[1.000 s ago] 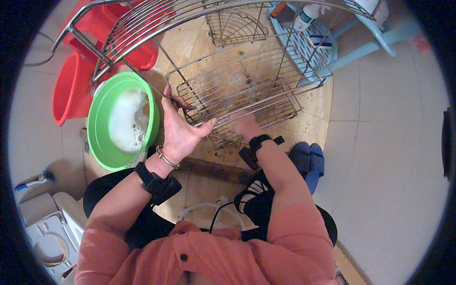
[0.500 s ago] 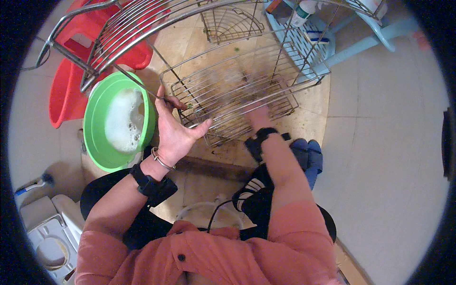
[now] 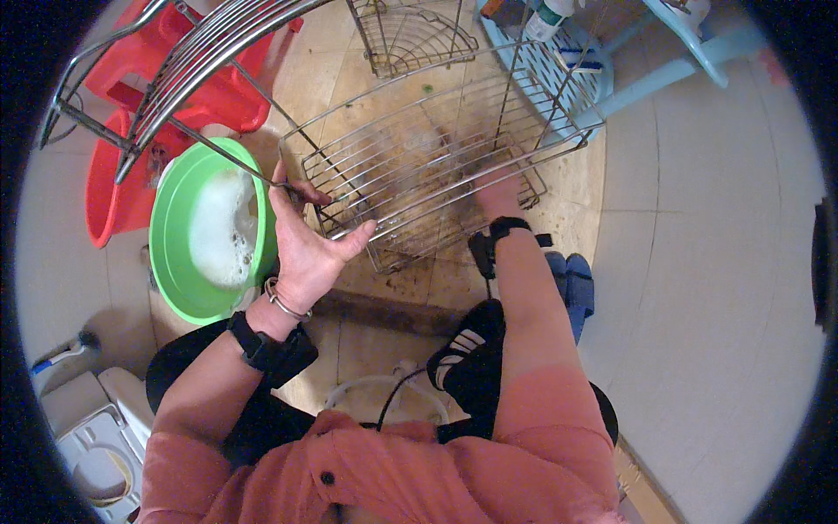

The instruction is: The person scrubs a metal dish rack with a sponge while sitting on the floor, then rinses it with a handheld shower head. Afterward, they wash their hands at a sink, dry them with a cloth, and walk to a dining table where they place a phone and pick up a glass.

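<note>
Left hand (image 3: 307,255) holds the rack (image 3: 436,194) at its near left corner, where firm bracing helps; right hand (image 3: 500,190), blurred toward its right edge, grip indeterminable.

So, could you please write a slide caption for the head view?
Left hand holds a wire rack, right hand partly behind it, with a green basin of white foam to the left.

One large wire rack (image 3: 436,194), one green basin (image 3: 166,231), two blue slippers (image 3: 579,284), two black wristbands (image 3: 247,339)
</note>
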Tool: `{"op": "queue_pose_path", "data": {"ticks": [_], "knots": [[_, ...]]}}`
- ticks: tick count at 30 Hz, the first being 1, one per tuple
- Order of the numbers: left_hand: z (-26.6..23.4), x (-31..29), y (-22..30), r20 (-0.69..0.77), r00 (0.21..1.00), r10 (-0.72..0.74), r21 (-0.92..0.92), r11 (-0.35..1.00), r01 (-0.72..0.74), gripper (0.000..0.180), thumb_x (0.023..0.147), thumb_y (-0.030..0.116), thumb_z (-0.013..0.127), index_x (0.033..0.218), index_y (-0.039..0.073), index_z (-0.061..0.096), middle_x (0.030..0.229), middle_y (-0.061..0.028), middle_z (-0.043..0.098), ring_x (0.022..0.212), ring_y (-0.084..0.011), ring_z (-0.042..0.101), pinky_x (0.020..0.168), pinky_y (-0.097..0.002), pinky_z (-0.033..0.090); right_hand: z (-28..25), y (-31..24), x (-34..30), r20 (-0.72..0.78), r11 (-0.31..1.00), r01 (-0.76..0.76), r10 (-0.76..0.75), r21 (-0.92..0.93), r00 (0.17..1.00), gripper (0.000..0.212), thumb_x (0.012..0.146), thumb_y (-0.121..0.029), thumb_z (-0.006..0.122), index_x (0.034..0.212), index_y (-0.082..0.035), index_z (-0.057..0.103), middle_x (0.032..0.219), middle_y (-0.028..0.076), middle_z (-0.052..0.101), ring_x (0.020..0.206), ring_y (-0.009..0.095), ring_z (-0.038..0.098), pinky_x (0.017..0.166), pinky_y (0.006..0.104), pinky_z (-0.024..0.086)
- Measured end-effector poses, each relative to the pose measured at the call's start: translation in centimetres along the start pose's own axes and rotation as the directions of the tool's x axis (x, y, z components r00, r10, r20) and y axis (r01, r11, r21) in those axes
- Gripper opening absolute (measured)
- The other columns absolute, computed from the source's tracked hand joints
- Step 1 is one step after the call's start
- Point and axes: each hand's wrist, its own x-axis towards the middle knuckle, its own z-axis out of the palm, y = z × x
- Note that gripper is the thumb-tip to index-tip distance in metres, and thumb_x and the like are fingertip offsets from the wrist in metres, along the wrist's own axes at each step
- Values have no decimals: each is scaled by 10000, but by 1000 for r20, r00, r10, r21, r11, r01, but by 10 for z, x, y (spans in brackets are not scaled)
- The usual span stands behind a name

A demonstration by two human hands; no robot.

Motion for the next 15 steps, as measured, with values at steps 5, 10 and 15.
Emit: {"op": "queue_pose_path", "data": {"ticks": [5, 10, 15], "knots": [[0, 2, 1, 10, 1000, 6, -14, 1000, -6, 1084, 539, 145, 831, 1350, -37, 135, 909, -57, 408, 850, -170, 465, 871, -307, 401, -17, -75, -35, 170, 905, 377, -410, 196, 896, 275, 797, -165, 509, 1011, -52, 641, 1049, 204, 615, 962, 323, 599, 787, 443, 491], [1, 1, -2, -1, 1000, -11, -31, 999, 11, 1078, 543, 140, 829, 1350, -33, 135, 904, -56, 409, 845, -169, 464, 864, -310, 401, -54, -73, -21, 210, 940, 304, -333, 157, 919, 320, 797, -193, 522, 1063, -45, 620, 1052, 150, 629, 974, 330, 596, 806, 443, 481], [1, 0, -5, 6, 1000, 10, -29, 1000, -10, 1079, 544, 138, 831, 1352, -30, 136, 901, -60, 404, 849, -169, 462, 860, -315, 399, -31, 10, 7, 75, 997, -81, 80, 13, 994, 210, 819, -225, 537, 923, -95, 665, 956, 108, 656, 882, 295, 622, 741, 438, 493]]}}
